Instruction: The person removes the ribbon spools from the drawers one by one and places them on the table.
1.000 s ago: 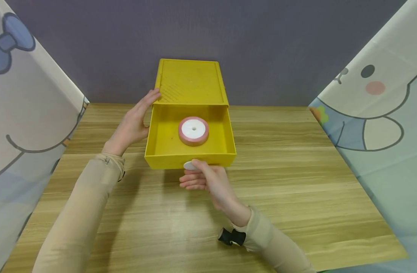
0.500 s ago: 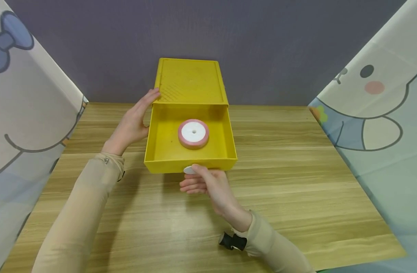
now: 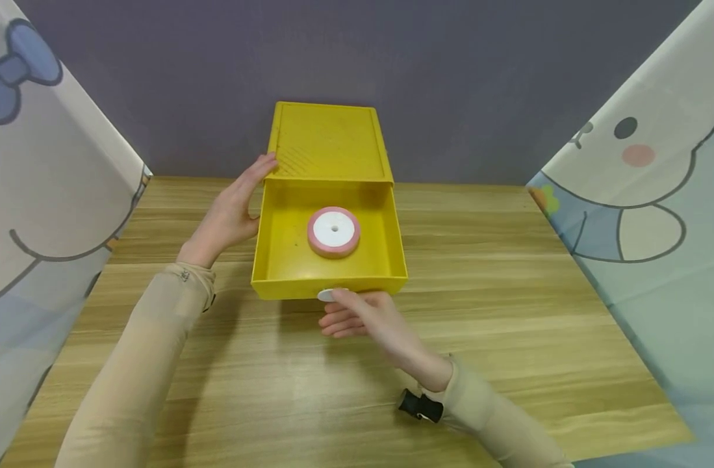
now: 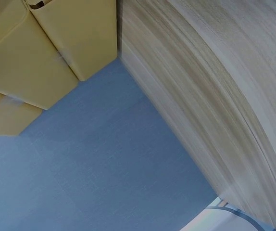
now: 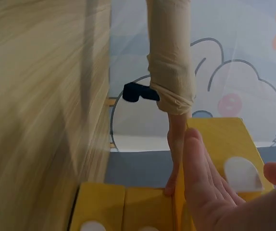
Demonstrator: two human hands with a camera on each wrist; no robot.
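A yellow drawer cabinet (image 3: 333, 140) stands at the table's back, its top drawer (image 3: 283, 234) pulled out. Inside that drawer lies a reel of pink ribbon (image 3: 334, 231) with a white hub. My left hand (image 3: 225, 218) rests against the cabinet's left side, fingertips at the top edge. My right hand (image 3: 371, 317) is at the drawer front, thumb over the white knob (image 3: 325, 295) and straight fingers below it. In the right wrist view the knob (image 5: 243, 174) shows between thumb and fingers. The left wrist view shows the cabinet side (image 4: 37, 57) and barely a finger.
Two lower drawers (image 5: 99, 202) with white knobs sit under the pulled-out one. A wood-grain tabletop (image 3: 509, 292) spreads around the cabinet. A dark wall panel (image 3: 462, 84) stands behind, with cartoon-printed sheets (image 3: 655, 227) at both sides.
The top drawer has come further out towards me, bringing the ribbon reel along. My right hand has shifted slightly right at the knob. My left hand stays at the cabinet's side.
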